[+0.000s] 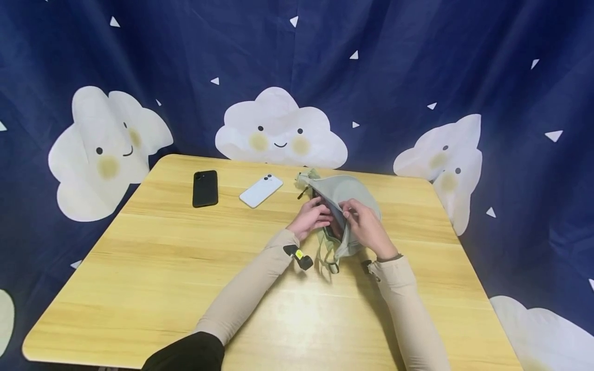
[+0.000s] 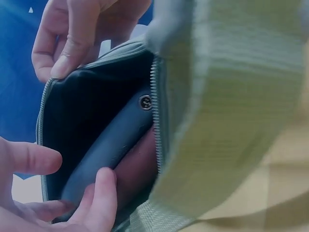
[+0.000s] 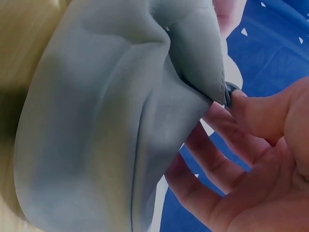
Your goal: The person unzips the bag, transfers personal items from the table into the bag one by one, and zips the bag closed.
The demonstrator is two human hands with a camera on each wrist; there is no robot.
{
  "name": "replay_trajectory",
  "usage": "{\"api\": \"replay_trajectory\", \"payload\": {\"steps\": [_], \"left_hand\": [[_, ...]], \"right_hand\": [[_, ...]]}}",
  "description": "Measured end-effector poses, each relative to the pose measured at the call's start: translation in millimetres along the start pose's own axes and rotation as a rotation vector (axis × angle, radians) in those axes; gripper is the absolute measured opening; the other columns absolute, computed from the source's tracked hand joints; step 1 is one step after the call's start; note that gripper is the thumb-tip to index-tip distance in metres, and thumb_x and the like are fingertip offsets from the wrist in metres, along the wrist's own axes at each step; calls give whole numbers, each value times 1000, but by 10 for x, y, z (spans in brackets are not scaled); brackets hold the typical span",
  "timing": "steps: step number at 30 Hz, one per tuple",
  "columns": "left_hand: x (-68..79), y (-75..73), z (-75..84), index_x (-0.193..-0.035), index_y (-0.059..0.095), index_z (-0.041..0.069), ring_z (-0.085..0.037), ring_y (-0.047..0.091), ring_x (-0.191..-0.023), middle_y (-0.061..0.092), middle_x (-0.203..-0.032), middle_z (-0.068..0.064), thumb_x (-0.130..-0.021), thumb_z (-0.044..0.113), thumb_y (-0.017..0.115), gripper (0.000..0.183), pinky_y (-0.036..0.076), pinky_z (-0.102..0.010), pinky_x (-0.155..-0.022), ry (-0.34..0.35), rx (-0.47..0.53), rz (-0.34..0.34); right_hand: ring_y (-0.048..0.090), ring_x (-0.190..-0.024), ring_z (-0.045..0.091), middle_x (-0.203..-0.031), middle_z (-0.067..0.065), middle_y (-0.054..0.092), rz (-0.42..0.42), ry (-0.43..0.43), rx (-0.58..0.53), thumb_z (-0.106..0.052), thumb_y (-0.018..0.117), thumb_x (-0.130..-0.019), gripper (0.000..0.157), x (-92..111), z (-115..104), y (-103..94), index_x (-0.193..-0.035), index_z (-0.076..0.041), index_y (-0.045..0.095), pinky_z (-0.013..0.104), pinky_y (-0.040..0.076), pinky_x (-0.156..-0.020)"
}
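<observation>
A pale grey-green sling bag (image 1: pixel 357 190) lies on the table with its zipped mouth apart. My right hand (image 1: pixel 366 226) pinches the edge of that mouth between thumb and fingers, as the right wrist view also shows. At the opening is my left hand (image 1: pixel 313 216), its fingers extended into the bag. Inside, the left wrist view shows a dark blue, rounded long item (image 2: pixel 113 137) with a metal snap, and beside it a reddish-brown item (image 2: pixel 137 164). The left fingertips (image 2: pixel 106 181) overlap the lower end of the blue item; whether they touch it I cannot tell.
Left of the bag, a white phone (image 1: pixel 261 190) and a black phone (image 1: pixel 205 189) lie on the wooden table (image 1: pixel 153 268). A strap with a buckle (image 1: pixel 332 267) trails from the bag's near side. Behind the table hangs a dark blue curtain (image 1: pixel 185 46) with cloud prints.
</observation>
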State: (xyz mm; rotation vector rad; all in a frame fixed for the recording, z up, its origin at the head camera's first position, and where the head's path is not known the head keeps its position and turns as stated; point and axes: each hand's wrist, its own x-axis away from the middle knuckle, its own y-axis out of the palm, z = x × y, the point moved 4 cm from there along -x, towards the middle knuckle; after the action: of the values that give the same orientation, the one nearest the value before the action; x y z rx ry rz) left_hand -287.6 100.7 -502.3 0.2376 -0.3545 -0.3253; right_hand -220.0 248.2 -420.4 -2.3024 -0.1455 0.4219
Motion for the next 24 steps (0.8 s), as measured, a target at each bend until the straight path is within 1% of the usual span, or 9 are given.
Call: {"api": "replay_trajectory", "payload": {"steps": [3, 5, 9, 13, 15, 19, 21, 24], "left_hand": [[39, -3, -26, -163, 25, 6, -14, 66, -85, 62, -135, -24, -101, 8, 51, 67, 62, -22, -78, -4, -18, 10], [62, 6, -36, -163, 27, 7, -13, 65, -85, 60, -140, -26, -102, 8, 51, 65, 62, -22, -77, -1, -27, 11], [79, 35, -52, -163, 26, 6, -13, 63, -88, 57, -144, -26, -101, 9, 52, 67, 62, -26, -85, 7, -36, 1], [54, 68, -85, -164, 22, 7, -14, 62, -89, 56, -143, -25, -100, 9, 52, 72, 61, -34, -97, -9, -15, -10], [31, 76, -104, -164, 22, 7, -14, 63, -89, 58, -142, -25, -99, 9, 54, 73, 60, -36, -100, -14, 8, -7], [-7, 98, -117, -164, 24, 7, -15, 65, -89, 60, -138, -24, -98, 8, 55, 73, 59, -37, -101, -16, 44, -2], [-23, 113, -120, -164, 25, 8, -15, 65, -91, 62, -135, -22, -98, 8, 56, 73, 59, -36, -102, -19, 57, -3], [-29, 140, -115, -163, 26, 8, -15, 66, -93, 64, -128, -18, -97, 8, 56, 73, 59, -37, -103, -22, 66, -4]], "right_hand": [[67, -119, 44, -133, 26, 67, 12, 7, 1, 4, 57, -101, 4, 0, -10, -9, -98, 3, 60, 53, 59, -98], [68, -117, 44, -131, 26, 67, 34, 0, 14, 4, 57, -100, 4, 3, -23, -15, -100, 4, 61, 54, 58, -99], [68, -115, 42, -123, 25, 69, 73, -32, 45, 3, 59, -99, 5, 10, -55, -7, -103, 4, 63, 55, 56, -101], [67, -115, 41, -119, 24, 70, 81, -40, 71, 3, 60, -99, 5, 19, -57, -2, -102, 4, 63, 56, 54, -102], [68, -111, 40, -120, 24, 70, 78, -28, 73, 2, 60, -99, 5, 19, -47, -5, -102, 4, 63, 55, 55, -99], [71, -96, 35, -121, 24, 71, 75, 3, 80, 1, 60, -100, 5, 6, -19, -20, -102, 3, 63, 49, 57, -87], [70, -89, 32, -122, 23, 71, 78, 18, 89, 0, 60, -100, 5, 1, -1, -31, -101, 3, 64, 46, 57, -81], [70, -84, 28, -120, 21, 72, 87, 40, 101, -1, 61, -100, 5, -3, 28, -45, -102, 1, 65, 40, 54, -76]]}}
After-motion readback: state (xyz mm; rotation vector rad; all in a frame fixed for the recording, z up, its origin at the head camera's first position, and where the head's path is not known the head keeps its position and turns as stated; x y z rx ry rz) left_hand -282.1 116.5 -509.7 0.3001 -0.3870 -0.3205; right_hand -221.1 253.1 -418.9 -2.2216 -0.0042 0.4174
